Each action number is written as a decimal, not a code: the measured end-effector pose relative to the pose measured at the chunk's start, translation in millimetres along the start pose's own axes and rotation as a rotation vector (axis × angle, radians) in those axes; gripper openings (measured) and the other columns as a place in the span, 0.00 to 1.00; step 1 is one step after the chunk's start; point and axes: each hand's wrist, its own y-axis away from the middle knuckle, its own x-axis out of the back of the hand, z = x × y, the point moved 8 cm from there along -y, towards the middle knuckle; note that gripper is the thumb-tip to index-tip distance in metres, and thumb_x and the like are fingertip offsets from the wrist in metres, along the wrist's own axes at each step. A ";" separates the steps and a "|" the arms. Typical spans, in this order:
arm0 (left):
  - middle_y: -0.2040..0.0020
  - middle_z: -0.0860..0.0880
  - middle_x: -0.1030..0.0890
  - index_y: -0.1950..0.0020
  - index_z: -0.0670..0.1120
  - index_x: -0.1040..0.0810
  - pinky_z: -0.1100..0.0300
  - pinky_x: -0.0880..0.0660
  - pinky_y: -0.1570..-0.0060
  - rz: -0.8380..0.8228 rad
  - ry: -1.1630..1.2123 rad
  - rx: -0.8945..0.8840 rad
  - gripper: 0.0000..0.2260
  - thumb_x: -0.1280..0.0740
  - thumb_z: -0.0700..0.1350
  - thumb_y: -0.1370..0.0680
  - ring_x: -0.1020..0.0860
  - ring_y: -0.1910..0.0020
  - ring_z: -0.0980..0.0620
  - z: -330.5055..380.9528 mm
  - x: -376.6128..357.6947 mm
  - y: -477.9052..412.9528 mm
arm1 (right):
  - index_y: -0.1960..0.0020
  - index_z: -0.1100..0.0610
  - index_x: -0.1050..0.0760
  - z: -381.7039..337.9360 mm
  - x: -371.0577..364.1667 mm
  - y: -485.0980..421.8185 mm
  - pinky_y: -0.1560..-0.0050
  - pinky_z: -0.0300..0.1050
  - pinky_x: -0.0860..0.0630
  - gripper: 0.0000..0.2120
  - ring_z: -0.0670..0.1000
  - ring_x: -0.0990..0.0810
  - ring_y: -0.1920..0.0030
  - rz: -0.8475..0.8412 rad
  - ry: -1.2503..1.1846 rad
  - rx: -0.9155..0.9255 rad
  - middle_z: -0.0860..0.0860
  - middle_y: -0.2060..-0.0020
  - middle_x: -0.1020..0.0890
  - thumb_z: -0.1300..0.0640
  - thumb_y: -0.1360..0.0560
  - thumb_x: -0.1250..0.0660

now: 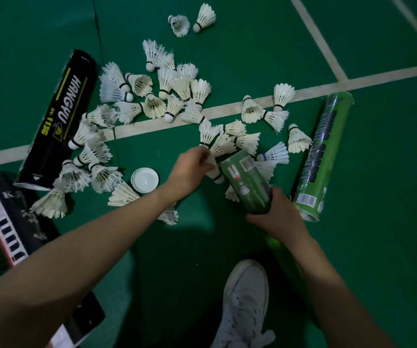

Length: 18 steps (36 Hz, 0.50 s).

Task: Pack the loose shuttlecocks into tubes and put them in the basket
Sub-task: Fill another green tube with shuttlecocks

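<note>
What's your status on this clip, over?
Left grip pinching shuttlecock. Right grip holding green tube. Many loose shuttlecocks on floor; nothing blocking.

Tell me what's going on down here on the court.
A person is packing shuttlecocks. The right hand grips a green tube, tilted toward the pile, while the left hand seems to pinch a shuttlecock near the tube's open end. Dozens of loose shuttlecocks lie scattered on the green floor. A second green tube, a black tube and a white cap lie nearby.
</note>
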 end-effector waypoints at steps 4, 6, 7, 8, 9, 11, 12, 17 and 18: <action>0.60 0.49 0.26 0.53 0.46 0.27 0.59 0.28 0.56 0.240 0.424 0.156 0.04 0.33 0.43 0.23 0.27 0.60 0.51 -14.9 45.1 18.9 | 0.38 0.55 0.36 -15.5 3.5 3.6 0.54 0.43 0.31 0.33 0.51 0.28 0.52 -0.023 -0.027 0.078 0.49 0.50 0.28 0.50 0.36 0.23; 0.62 0.50 0.28 0.57 0.49 0.29 0.56 0.27 0.54 0.306 0.580 0.171 0.06 0.34 0.42 0.22 0.28 0.59 0.50 -16.6 57.9 24.7 | 0.38 0.55 0.36 -23.1 4.5 5.3 0.56 0.43 0.32 0.33 0.51 0.27 0.53 -0.027 0.007 0.115 0.49 0.51 0.28 0.50 0.36 0.23; 0.62 0.50 0.28 0.57 0.49 0.29 0.54 0.27 0.53 0.327 0.612 0.166 0.06 0.34 0.42 0.22 0.28 0.59 0.50 -15.3 63.9 26.8 | 0.39 0.55 0.36 -26.7 4.7 6.7 0.57 0.43 0.33 0.32 0.51 0.27 0.53 -0.029 0.027 0.129 0.50 0.51 0.27 0.50 0.37 0.24; 0.61 0.49 0.27 0.56 0.49 0.29 0.53 0.27 0.52 0.334 0.633 0.157 0.05 0.35 0.42 0.22 0.28 0.59 0.50 -12.4 68.9 28.5 | 0.41 0.55 0.36 -30.2 5.3 8.2 0.58 0.43 0.33 0.31 0.52 0.26 0.54 -0.030 0.042 0.141 0.51 0.51 0.26 0.49 0.37 0.24; 0.60 0.49 0.27 0.55 0.48 0.29 0.52 0.26 0.51 0.317 0.656 0.141 0.05 0.35 0.41 0.22 0.27 0.58 0.50 -8.5 71.5 29.6 | 0.41 0.54 0.36 -33.6 5.6 10.0 0.59 0.44 0.32 0.31 0.52 0.25 0.54 -0.031 0.052 0.152 0.51 0.51 0.25 0.49 0.37 0.24; 0.59 0.48 0.25 0.56 0.48 0.28 0.51 0.26 0.50 0.215 0.717 0.085 0.06 0.36 0.38 0.22 0.25 0.56 0.47 2.5 68.3 30.5 | 0.42 0.54 0.36 -40.1 6.5 13.1 0.59 0.45 0.29 0.31 0.53 0.24 0.54 -0.036 0.069 0.169 0.52 0.51 0.24 0.48 0.37 0.24; 0.58 0.47 0.23 0.56 0.48 0.28 0.52 0.25 0.50 0.145 0.720 0.056 0.07 0.36 0.37 0.22 0.24 0.55 0.46 9.3 64.8 31.9 | 0.42 0.53 0.36 -43.2 7.6 14.5 0.59 0.45 0.29 0.30 0.53 0.24 0.53 -0.038 0.070 0.173 0.52 0.51 0.24 0.48 0.37 0.24; 0.60 0.52 0.21 0.56 0.50 0.25 0.66 0.29 0.58 -0.063 0.622 -0.056 0.08 0.38 0.39 0.21 0.24 0.58 0.54 28.6 56.8 43.7 | 0.41 0.52 0.36 -55.1 12.2 21.5 0.59 0.44 0.31 0.31 0.52 0.24 0.52 -0.023 0.076 0.182 0.49 0.50 0.26 0.48 0.37 0.24; 0.60 0.53 0.21 0.55 0.50 0.24 0.66 0.29 0.57 -0.098 0.600 -0.065 0.08 0.39 0.40 0.20 0.24 0.59 0.56 29.1 54.3 44.7 | 0.40 0.53 0.36 -55.9 12.0 22.7 0.59 0.44 0.31 0.31 0.53 0.24 0.51 -0.015 0.089 0.180 0.49 0.50 0.26 0.48 0.37 0.24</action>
